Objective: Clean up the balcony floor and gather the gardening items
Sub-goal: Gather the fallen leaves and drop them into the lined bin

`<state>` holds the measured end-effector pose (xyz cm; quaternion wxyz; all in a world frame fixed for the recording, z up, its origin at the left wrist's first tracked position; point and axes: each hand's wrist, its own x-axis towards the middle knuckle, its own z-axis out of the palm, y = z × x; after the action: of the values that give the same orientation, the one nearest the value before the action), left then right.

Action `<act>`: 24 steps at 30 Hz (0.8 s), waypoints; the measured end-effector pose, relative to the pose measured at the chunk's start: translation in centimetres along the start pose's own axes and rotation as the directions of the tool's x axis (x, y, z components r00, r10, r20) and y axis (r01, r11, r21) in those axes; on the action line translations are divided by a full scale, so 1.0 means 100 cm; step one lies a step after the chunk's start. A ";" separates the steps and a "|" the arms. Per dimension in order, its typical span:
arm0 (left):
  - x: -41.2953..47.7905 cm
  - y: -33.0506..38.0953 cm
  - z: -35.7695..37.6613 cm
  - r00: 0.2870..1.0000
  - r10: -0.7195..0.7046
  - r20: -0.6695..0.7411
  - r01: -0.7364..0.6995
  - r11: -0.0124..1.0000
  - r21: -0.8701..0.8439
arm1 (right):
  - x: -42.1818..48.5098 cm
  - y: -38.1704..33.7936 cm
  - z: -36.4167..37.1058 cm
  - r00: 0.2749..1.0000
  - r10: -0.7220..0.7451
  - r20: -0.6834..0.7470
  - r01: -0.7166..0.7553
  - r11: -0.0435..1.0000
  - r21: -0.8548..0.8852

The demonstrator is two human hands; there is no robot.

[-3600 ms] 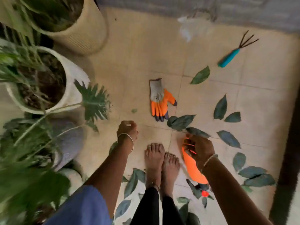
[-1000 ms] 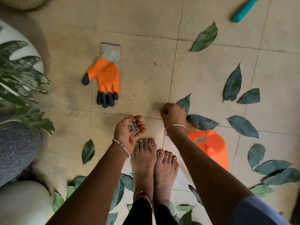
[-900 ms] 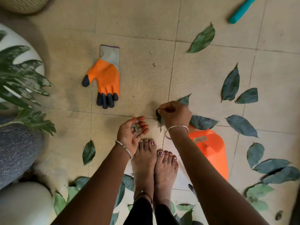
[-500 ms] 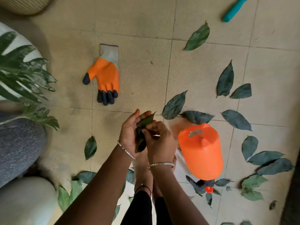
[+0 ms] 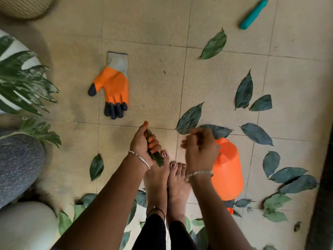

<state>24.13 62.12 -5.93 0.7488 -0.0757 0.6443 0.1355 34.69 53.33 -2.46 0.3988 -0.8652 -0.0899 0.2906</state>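
Dark green fallen leaves lie scattered over the beige tiled floor [image 5: 158,29]. My left hand [image 5: 144,143] grips a bunch of picked-up leaves [image 5: 156,157] above my bare feet. My right hand [image 5: 201,148], blurred, hovers empty with loosely curled fingers just short of a large leaf [image 5: 190,118]. An orange bottle [image 5: 228,170] lies on its side to the right of my right hand. An orange and grey glove [image 5: 115,85] lies flat ahead on the left. A teal-handled hand tool [image 5: 253,14] lies at the top right.
Potted plants crowd the left: variegated foliage [image 5: 21,82], a grey pot [image 5: 16,165], a pale pot [image 5: 25,226] and a ribbed pot [image 5: 23,6] at top left. More leaves [image 5: 288,179] lie at the right near a dark edge [image 5: 322,195].
My right hand passed a leaf into my left hand, then drew away empty toward the leaves on the right. My left hand has closed round the bunch.
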 end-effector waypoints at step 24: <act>-0.051 0.053 0.069 0.971 0.236 0.039 -0.236 0.924 0.301 | 0.040 -0.088 0.002 0.940 0.339 -0.051 -0.323 0.925 0.199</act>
<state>28.36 68.64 0.56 0.7306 0.1183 0.6609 0.1242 38.46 60.88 2.27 0.4272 -0.8379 0.1020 0.3241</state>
